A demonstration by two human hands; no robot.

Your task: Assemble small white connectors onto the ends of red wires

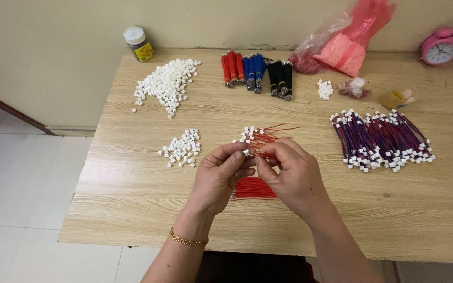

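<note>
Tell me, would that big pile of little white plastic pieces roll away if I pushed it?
Probably not roll: the white connector pieces look blocky, so they would likely slide and scatter. They seem very light, being tiny and loosely heaped. Some lie near the wooden table edge, so a hard push might drop them.

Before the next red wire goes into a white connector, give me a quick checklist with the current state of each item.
1. White connector pinched in left hand: ok.
2. Right hand on a red wire: cannot tell, fingers hide it.
3. Loose red wires within reach under the hands: ok.
4. Small pile of connectors close to left hand: ok.
5. Finished harness bundle apart from the work spot: ok.
</note>
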